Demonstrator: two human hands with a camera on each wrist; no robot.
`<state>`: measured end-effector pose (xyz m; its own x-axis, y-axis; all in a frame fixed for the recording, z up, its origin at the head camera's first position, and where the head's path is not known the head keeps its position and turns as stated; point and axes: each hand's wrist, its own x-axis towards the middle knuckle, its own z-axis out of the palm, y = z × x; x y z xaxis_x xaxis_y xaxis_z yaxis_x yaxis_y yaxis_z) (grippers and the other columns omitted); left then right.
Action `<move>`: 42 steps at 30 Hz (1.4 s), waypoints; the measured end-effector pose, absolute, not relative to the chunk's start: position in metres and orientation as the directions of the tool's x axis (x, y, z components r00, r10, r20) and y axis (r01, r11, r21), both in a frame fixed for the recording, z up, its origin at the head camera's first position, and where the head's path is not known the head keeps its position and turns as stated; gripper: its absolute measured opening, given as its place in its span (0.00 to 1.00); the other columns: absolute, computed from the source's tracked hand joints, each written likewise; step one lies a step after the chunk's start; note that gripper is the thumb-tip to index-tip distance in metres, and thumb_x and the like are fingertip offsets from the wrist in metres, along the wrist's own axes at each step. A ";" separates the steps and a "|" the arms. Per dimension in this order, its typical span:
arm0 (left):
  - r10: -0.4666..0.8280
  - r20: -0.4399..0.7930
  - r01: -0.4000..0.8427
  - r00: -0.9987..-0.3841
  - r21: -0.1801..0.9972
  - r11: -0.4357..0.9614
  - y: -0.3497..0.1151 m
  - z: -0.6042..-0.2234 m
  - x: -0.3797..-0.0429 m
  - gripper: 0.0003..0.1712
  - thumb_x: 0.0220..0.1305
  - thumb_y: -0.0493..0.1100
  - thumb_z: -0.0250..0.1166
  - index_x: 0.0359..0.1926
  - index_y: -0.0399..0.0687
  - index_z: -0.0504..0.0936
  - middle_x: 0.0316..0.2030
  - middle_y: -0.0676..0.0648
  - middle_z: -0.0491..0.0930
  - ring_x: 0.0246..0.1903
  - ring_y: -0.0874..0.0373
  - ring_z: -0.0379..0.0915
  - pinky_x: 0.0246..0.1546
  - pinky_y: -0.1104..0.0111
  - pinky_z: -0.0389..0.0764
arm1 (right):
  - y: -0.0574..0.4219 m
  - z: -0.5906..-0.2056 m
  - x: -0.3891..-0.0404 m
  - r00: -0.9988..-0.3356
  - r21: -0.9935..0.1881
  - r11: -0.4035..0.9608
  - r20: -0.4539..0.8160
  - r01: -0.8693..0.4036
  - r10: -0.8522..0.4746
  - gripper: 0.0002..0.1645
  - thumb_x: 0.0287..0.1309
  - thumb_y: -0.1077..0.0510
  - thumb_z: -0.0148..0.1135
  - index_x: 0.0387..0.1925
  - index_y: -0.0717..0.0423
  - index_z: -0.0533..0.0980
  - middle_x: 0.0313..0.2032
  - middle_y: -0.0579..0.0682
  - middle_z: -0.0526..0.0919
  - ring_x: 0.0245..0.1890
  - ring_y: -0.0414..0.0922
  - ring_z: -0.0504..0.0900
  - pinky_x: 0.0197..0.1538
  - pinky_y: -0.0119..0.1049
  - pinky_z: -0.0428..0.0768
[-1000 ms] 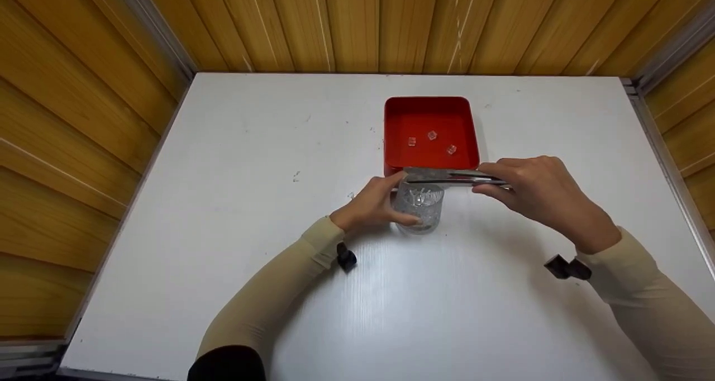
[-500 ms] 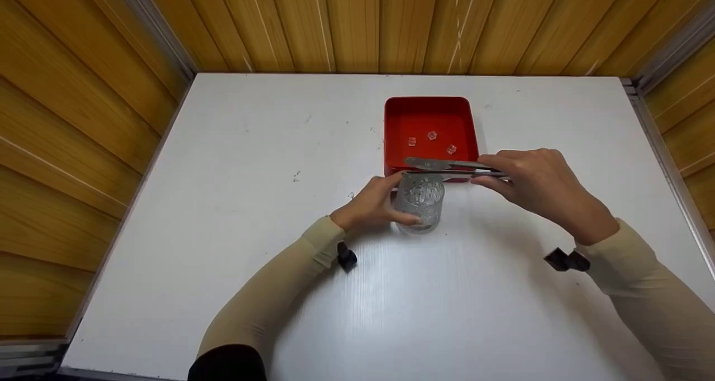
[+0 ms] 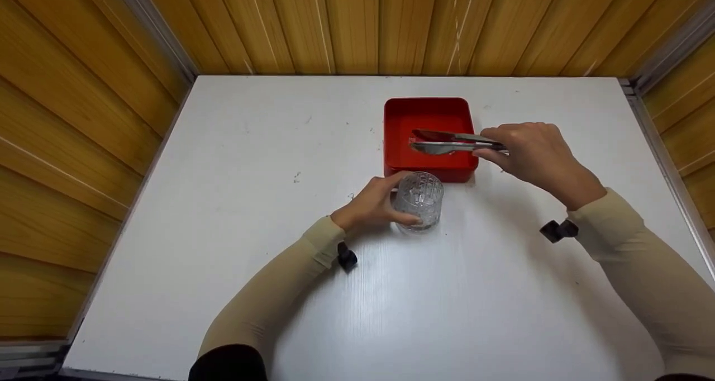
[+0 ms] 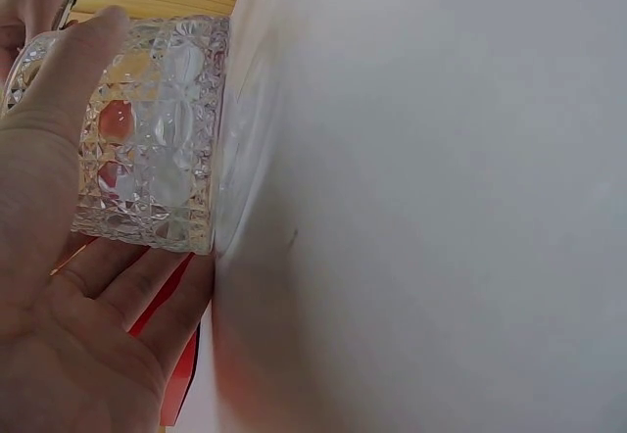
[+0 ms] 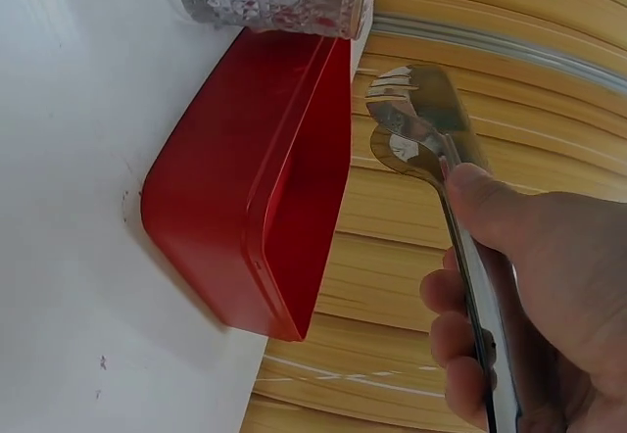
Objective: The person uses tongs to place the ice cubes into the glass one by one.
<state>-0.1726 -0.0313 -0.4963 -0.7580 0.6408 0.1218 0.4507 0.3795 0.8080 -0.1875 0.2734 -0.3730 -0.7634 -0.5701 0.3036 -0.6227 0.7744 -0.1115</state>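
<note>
A cut-pattern clear glass (image 3: 423,198) stands upright on the white table, and my left hand (image 3: 371,205) grips its side, the thumb on the near face and the fingers behind it. Metal tongs (image 3: 455,142) are held in my right hand (image 3: 533,152) above the red square box (image 3: 433,174). Their two tips stand apart, and no cube shows between them in the right wrist view. Inside the box a small clear cube (image 3: 411,140) partly shows beside the tips; the tongs cover the rest of that floor. What lies in the glass is hard to make out.
The box stands just behind the glass on the white table (image 3: 279,135). Wood-panelled walls (image 3: 357,29) rise behind the table and at both sides. Small dark marks (image 3: 296,177) dot the tabletop left of the box.
My right hand has moved the tongs away from the glass's mouth, over the box, and their tips have spread apart. My left hand and the glass have stayed put.
</note>
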 end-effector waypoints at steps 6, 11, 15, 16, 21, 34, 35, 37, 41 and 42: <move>0.641 0.125 0.453 -0.757 0.808 0.377 -0.031 -0.497 -0.173 0.49 0.50 0.52 0.83 0.70 0.47 0.71 0.57 0.48 0.83 0.57 0.60 0.77 0.59 0.72 0.75 | 0.277 -0.377 -0.205 -0.780 -0.112 0.788 0.282 -0.605 -0.559 0.09 0.59 0.55 0.76 0.39 0.54 0.86 0.26 0.48 0.86 0.19 0.44 0.73 0.20 0.38 0.67; 0.645 0.130 0.465 -0.753 0.799 0.381 -0.032 -0.497 -0.174 0.50 0.49 0.53 0.84 0.70 0.46 0.70 0.58 0.48 0.82 0.58 0.59 0.78 0.59 0.71 0.75 | 0.280 -0.379 -0.219 -0.815 -0.108 0.817 0.222 -0.566 -0.535 0.11 0.60 0.53 0.75 0.41 0.55 0.87 0.28 0.51 0.88 0.21 0.47 0.76 0.21 0.40 0.69; 0.648 0.142 0.476 -0.748 0.796 0.374 -0.032 -0.497 -0.174 0.51 0.49 0.53 0.84 0.70 0.46 0.70 0.57 0.47 0.83 0.57 0.59 0.78 0.59 0.71 0.76 | 0.280 -0.378 -0.228 -0.858 -0.123 0.850 0.116 -0.513 -0.501 0.16 0.63 0.52 0.72 0.47 0.58 0.86 0.33 0.56 0.89 0.25 0.50 0.78 0.24 0.41 0.72; 0.649 0.145 0.476 -0.747 0.798 0.370 -0.032 -0.497 -0.174 0.50 0.48 0.52 0.84 0.70 0.46 0.71 0.57 0.47 0.83 0.57 0.59 0.78 0.59 0.71 0.76 | 0.279 -0.378 -0.231 -0.866 -0.127 0.856 0.089 -0.501 -0.493 0.18 0.64 0.51 0.72 0.48 0.59 0.86 0.34 0.57 0.89 0.27 0.51 0.79 0.25 0.41 0.73; 0.650 0.147 0.465 -0.745 0.814 0.349 -0.031 -0.497 -0.174 0.50 0.48 0.52 0.84 0.70 0.47 0.71 0.57 0.49 0.83 0.57 0.61 0.77 0.60 0.72 0.75 | 0.279 -0.379 -0.243 -0.887 -0.137 0.879 -0.009 -0.457 -0.462 0.20 0.66 0.50 0.70 0.51 0.60 0.85 0.36 0.58 0.89 0.31 0.52 0.79 0.28 0.43 0.74; 0.648 0.144 0.464 -0.748 0.812 0.355 -0.031 -0.497 -0.174 0.50 0.47 0.52 0.85 0.69 0.48 0.72 0.56 0.49 0.83 0.56 0.62 0.78 0.58 0.73 0.75 | 0.279 -0.385 -0.263 -0.876 -0.120 0.873 -0.046 -0.473 -0.481 0.17 0.64 0.52 0.71 0.46 0.62 0.86 0.33 0.57 0.89 0.27 0.50 0.79 0.26 0.42 0.73; 0.647 0.144 0.464 -0.749 0.811 0.357 -0.031 -0.497 -0.175 0.49 0.47 0.52 0.85 0.69 0.48 0.72 0.56 0.49 0.83 0.55 0.62 0.78 0.58 0.73 0.75 | 0.279 -0.385 -0.264 -0.877 -0.123 0.874 -0.052 -0.469 -0.478 0.17 0.64 0.52 0.71 0.46 0.62 0.86 0.33 0.57 0.89 0.27 0.51 0.79 0.26 0.42 0.73; 0.648 0.144 0.468 -0.748 0.807 0.361 -0.031 -0.497 -0.175 0.49 0.48 0.53 0.84 0.69 0.48 0.72 0.56 0.50 0.83 0.55 0.63 0.77 0.58 0.73 0.75 | 0.279 -0.386 -0.265 -0.881 -0.131 0.879 -0.067 -0.458 -0.469 0.17 0.64 0.53 0.71 0.46 0.62 0.86 0.34 0.57 0.89 0.27 0.50 0.79 0.27 0.42 0.73; 0.647 0.148 0.475 -0.748 0.800 0.366 -0.031 -0.497 -0.175 0.49 0.48 0.53 0.84 0.69 0.48 0.72 0.56 0.49 0.83 0.55 0.63 0.77 0.58 0.73 0.75 | 0.278 -0.386 -0.267 -0.884 -0.137 0.885 -0.092 -0.445 -0.459 0.17 0.65 0.53 0.71 0.47 0.62 0.86 0.33 0.57 0.89 0.27 0.50 0.78 0.27 0.42 0.72; 0.647 0.148 0.476 -0.748 0.799 0.367 -0.031 -0.498 -0.175 0.49 0.47 0.53 0.84 0.69 0.48 0.72 0.56 0.49 0.83 0.55 0.63 0.77 0.58 0.73 0.75 | 0.278 -0.387 -0.267 -0.883 -0.137 0.885 -0.096 -0.445 -0.459 0.17 0.65 0.53 0.71 0.47 0.62 0.86 0.33 0.56 0.89 0.27 0.50 0.78 0.27 0.42 0.72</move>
